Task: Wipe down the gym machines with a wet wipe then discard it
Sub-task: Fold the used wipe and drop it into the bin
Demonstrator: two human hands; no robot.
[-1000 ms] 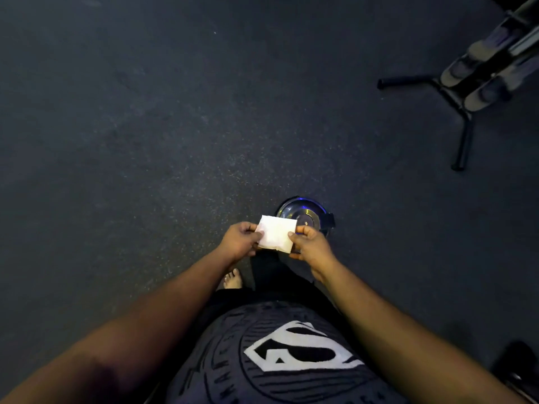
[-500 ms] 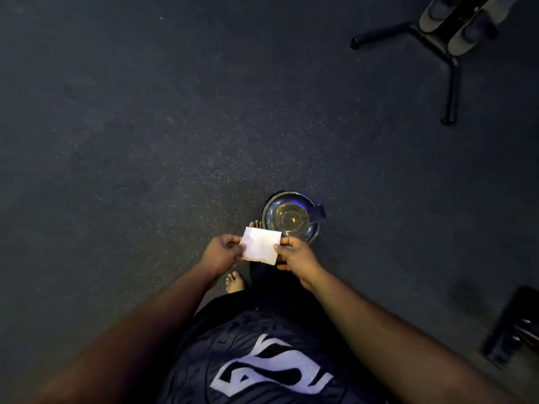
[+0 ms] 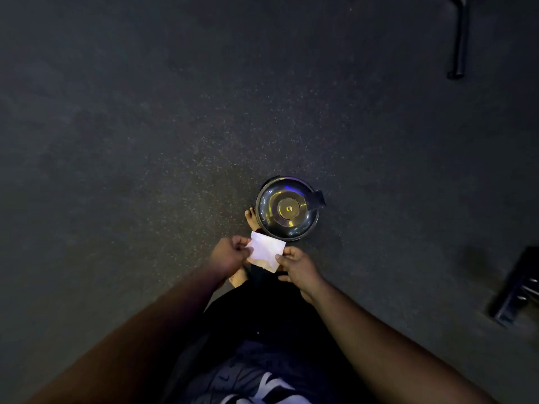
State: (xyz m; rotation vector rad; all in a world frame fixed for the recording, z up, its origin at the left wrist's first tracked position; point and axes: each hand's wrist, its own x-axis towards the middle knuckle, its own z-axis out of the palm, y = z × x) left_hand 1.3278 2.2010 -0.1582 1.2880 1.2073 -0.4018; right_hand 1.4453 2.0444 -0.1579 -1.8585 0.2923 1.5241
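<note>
A folded white wet wipe (image 3: 266,251) is stretched between both hands in front of my waist. My left hand (image 3: 230,255) pinches its left edge and my right hand (image 3: 297,268) pinches its right edge. Just beyond the wipe, a round shiny metal bin (image 3: 287,208) with a closed domed lid stands on the dark floor. One bare foot (image 3: 251,218) rests against the bin's left side, and the toes of the other (image 3: 238,279) show under my left wrist.
Dark speckled rubber floor (image 3: 145,141) spreads all around. A black tubular leg (image 3: 458,39) of a gym machine reaches in at the top right. A dark piece of equipment (image 3: 517,290) sits at the right edge.
The view has tipped down and forward, so the bin lies fully uncovered beyond the wipe and the gym machine has slid mostly out at the top. Both hands still hold the wipe.
</note>
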